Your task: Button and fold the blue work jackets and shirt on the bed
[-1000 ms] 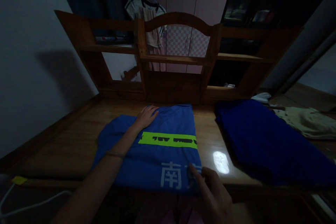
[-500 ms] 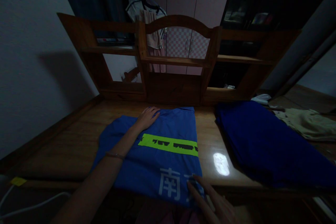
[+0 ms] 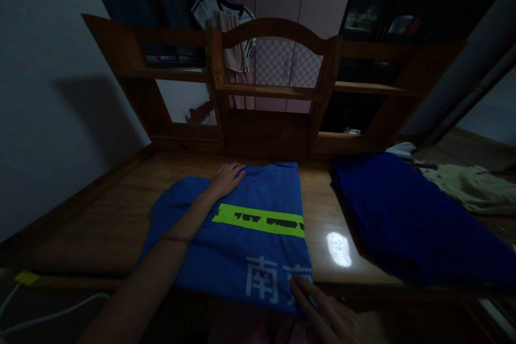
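A blue work garment (image 3: pixel 258 252), with a bright yellow-green band and white printed characters, lies folded on the wooden desk. Its lower edge hangs over the desk's front. My left hand (image 3: pixel 226 180) rests flat on its upper part, fingers stretched toward the far edge. At the near right corner, my right hand (image 3: pixel 322 306) has its fingers stretched over the printing and touching the cloth. Part of that hand is dark and cut off by the bottom of the view.
A darker blue folded cloth (image 3: pixel 403 220) lies on the desk's right side, with a pale garment (image 3: pixel 475 188) beyond it. A wooden shelf unit (image 3: pixel 266 129) stands along the back. A white cable (image 3: pixel 52 314) runs at the lower left.
The fingers of my right hand have come closer together and slid slightly down on the corner of the garment. My left hand stays in place.
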Available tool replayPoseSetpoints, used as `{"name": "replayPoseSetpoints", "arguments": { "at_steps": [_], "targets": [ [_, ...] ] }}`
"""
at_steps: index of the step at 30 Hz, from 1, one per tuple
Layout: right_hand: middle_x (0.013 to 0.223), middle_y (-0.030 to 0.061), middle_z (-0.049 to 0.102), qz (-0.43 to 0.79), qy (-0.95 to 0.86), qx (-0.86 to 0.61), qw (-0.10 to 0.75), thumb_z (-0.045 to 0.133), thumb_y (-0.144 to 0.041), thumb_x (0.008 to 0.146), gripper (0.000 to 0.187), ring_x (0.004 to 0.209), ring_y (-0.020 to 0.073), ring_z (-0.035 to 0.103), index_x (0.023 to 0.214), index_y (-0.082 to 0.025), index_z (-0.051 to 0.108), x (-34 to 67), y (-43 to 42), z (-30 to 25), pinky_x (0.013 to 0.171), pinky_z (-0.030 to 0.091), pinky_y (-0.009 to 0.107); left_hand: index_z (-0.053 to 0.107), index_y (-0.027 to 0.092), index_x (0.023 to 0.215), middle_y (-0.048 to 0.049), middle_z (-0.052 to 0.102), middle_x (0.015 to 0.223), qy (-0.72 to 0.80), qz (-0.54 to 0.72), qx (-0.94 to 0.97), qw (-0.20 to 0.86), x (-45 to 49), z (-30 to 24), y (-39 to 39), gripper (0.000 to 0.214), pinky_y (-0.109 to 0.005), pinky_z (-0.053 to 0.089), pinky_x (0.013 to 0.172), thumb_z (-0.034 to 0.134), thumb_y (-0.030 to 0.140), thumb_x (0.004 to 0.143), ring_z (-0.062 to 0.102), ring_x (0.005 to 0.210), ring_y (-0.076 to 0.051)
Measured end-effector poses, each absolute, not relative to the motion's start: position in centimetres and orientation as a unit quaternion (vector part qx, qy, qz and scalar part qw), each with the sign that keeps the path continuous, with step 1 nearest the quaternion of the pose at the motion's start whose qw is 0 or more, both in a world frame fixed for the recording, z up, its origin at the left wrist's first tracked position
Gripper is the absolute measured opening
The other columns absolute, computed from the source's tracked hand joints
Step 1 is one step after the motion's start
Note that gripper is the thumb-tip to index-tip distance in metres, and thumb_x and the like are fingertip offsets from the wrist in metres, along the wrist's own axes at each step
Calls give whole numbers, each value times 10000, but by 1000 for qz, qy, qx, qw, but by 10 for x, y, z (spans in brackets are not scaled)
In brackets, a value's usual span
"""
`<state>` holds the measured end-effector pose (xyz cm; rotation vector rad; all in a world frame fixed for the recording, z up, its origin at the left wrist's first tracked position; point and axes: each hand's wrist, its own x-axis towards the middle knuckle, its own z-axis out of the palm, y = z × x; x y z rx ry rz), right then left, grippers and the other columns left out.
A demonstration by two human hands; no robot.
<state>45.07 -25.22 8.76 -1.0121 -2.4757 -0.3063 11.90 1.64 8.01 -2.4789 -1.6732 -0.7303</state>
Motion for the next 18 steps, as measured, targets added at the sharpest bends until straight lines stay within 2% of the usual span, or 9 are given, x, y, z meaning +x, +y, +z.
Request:
{"name": "replayPoseSetpoints", "arguments": {
  "at_steps": [8,14,18],
  "targets": [
    [1238,33,570,-105,-902,-359,217,367,-114,853,524,1008,130,616,1365,-225,395,451,-251,90,783,512,150,495,252,1245,-39,528,1249,-547,-233,-803,33,120,81,15,423,-386,268,1068,267,429,936,450,1180,-197],
    [1286,52,525,-90,-916,-339,195,376,-112,804,548,1064,145,588,1347,-177,424,467,-246,94,829,506,185,495,247,1246,-40,529,1246,-540,-236,-807,32,120,81,15,427,-378,269,1068,262,430,937,447,1182,-193],
    [1243,79,561,-100,-891,-370,242,411,-167,831,561,1039,177,605,1389,-174,355,482,-249,92,811,523,219,493,253,1247,-37,531,1244,-538,-241,-807,31,119,80,15,425,-377,268,1070,268,435,935,450,1179,-192]
  ]
}}
